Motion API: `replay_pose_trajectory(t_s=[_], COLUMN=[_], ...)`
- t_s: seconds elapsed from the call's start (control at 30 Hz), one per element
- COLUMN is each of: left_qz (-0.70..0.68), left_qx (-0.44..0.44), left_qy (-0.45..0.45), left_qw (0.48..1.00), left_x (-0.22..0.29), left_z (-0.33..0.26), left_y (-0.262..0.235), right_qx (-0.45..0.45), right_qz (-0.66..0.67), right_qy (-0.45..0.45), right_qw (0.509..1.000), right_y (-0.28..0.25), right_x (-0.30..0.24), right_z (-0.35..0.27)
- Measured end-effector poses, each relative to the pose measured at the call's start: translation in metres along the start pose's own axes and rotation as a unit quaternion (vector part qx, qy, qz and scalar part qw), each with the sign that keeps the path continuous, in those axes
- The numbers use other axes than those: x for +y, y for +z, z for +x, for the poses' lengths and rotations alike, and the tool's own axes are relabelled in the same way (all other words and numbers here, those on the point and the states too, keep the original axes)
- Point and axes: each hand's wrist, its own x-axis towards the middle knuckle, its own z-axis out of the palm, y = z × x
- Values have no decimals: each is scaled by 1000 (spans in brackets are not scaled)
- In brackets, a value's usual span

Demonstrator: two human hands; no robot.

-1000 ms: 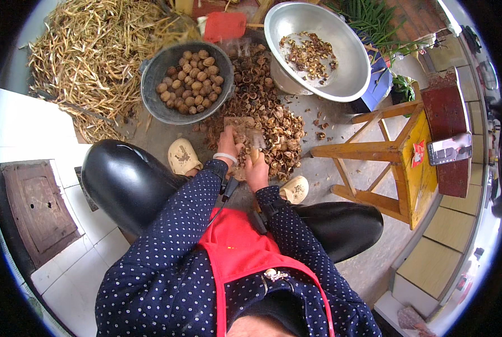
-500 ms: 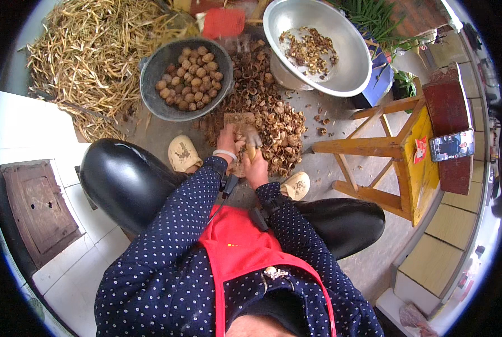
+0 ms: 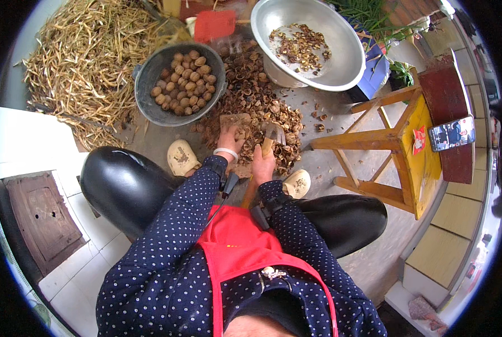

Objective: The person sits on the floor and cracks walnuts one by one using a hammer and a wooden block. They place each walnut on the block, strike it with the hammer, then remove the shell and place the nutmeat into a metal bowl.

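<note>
My right hand [image 3: 263, 166] is wrapped round the wooden handle of a hammer [image 3: 267, 147]. The metal hammer head [image 3: 274, 132] is raised to the right of a reddish-brown brick [image 3: 235, 119]. Over that brick, my left hand [image 3: 228, 140] has its fingers closed on a walnut [image 3: 240, 134], which they partly cover. A heap of broken walnut shells [image 3: 284, 121] surrounds the brick on its far and right sides. Beyond my left hand, a dark bucket [image 3: 150, 112] holds several whole walnuts [image 3: 186, 81].
A large silver metal basin [image 3: 341, 78] with walnut kernels [image 3: 301, 48] stands at the far right. Dry stalks [image 3: 88, 67] are piled at the far left. A yellow wooden stool [image 3: 419, 160] lies tipped to my right, a phone [image 3: 452, 133] against it. A red plastic scoop [image 3: 214, 25] lies behind the bucket.
My right hand has moved slightly right, taking the hammer head away from my left hand and the brick. My left hand stays over the brick. The view has shifted a little.
</note>
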Motion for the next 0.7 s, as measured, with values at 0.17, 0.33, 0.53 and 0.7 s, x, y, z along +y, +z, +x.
replay_pose_trajectory(t_s=[0.17, 0.33, 0.53, 0.7], left_qz=[-36, -370, -135, -142], left_qx=[-23, -191, -79, 199], left_qy=[55, 63, 130, 187], left_qw=[998, 907, 979, 952], left_x=[20, 52, 88, 94], left_z=[14, 13, 17, 69], left_y=[20, 31, -15, -98], right_qx=[52, 60, 90, 67], right_qz=[-10, 88, 73, 55], right_qy=[-31, -15, -11, -93], right_qw=[998, 994, 993, 992], right_y=[-3, -7, -13, 0], right_x=[-8, -23, -27, -18], right_z=[6, 13, 25, 30])
